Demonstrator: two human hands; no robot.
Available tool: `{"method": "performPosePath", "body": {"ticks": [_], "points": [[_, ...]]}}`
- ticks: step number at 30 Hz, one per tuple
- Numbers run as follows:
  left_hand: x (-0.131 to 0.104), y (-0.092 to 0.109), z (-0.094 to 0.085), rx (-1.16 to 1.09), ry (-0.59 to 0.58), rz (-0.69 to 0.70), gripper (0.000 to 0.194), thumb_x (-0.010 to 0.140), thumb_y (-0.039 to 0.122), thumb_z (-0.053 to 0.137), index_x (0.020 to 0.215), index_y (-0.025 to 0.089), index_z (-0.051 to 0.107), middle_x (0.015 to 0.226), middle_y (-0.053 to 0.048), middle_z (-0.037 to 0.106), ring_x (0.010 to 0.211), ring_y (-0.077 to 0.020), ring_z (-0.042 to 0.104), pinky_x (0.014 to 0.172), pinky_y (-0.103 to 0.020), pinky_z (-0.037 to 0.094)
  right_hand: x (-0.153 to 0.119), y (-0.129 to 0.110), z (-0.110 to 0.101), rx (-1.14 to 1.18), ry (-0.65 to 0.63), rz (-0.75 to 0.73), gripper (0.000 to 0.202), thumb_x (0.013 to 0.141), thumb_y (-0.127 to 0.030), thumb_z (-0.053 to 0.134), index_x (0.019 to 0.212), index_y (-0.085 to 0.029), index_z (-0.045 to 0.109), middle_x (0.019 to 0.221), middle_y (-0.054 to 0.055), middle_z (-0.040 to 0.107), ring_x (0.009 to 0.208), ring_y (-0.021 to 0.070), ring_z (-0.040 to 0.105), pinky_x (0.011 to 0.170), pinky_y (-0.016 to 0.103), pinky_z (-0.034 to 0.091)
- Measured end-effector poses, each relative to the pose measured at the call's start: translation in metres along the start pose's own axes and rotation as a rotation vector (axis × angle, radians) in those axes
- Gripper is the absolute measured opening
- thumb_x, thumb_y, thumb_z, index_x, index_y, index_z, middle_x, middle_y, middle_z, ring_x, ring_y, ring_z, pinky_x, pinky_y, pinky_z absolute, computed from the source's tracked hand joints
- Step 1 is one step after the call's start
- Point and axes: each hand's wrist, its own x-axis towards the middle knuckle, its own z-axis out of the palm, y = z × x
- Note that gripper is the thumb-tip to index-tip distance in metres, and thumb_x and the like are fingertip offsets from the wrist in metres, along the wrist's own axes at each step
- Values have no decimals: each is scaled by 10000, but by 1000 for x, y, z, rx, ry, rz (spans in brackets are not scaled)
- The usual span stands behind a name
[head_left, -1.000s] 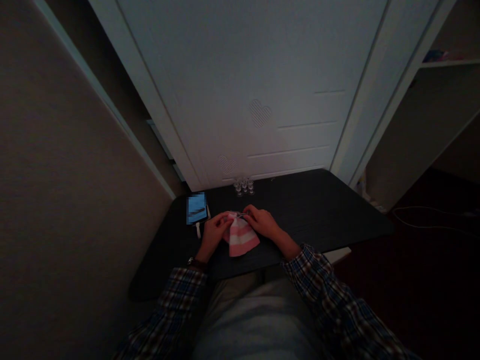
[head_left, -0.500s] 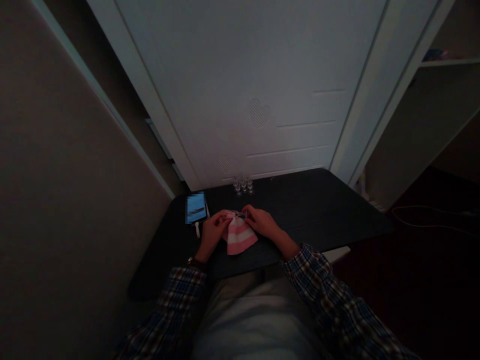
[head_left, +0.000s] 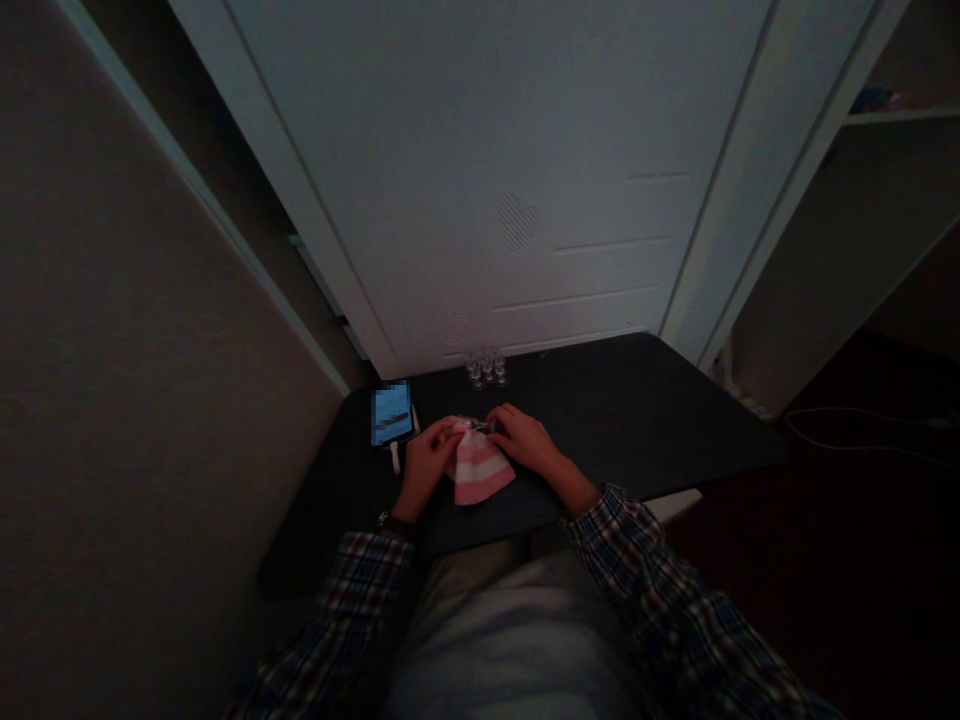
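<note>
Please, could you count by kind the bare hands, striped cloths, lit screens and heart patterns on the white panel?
Left hand and right hand: 2
Striped cloth: 1
Lit screen: 1
Heart patterns: 2
Total: 6

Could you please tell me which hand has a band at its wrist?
The left hand, nearer the phone: a dark band shows at its wrist, while the right hand shows none.
</note>
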Motion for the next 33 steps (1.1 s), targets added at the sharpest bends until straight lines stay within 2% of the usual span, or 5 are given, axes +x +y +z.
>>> {"method": "performPosePath", "body": {"ticks": [16,23,28,33], "points": [[-2,6,-1,13,-11,17,291,714,332,571,930,168,676,566,30,529,499,-101,391,475,-203,289,-1,0,-1,33,10,-13,213,800,-226,553,1011,-219,519,940,2,533,785,118,506,643,222,362],[-2,6,1,-27,-17,8,320,720,363,568,951,167,669,537,41,481,496,-103,375,478,-204,288,1,0,1,154,75,84,412,787,-233,554,1172,-212,407,928,7,575,719,113,530,654,236,390],[-2,5,-1,-44,-5,10,328,721,363,572,964,163,662,526,56,415,500,-97,361,480,-203,287,5,4,5,275,107,94,271,802,-296,547,1046,-199,480,894,7,600,715,110,551,652,232,409],[-3,5,-3,-38,-14,-4,302,725,347,573,947,162,659,532,57,411,509,-99,371,484,-205,294,3,1,4,278,60,124,241,832,-399,500,938,-185,532,783,8,619,683,113,567,609,221,399]]}}
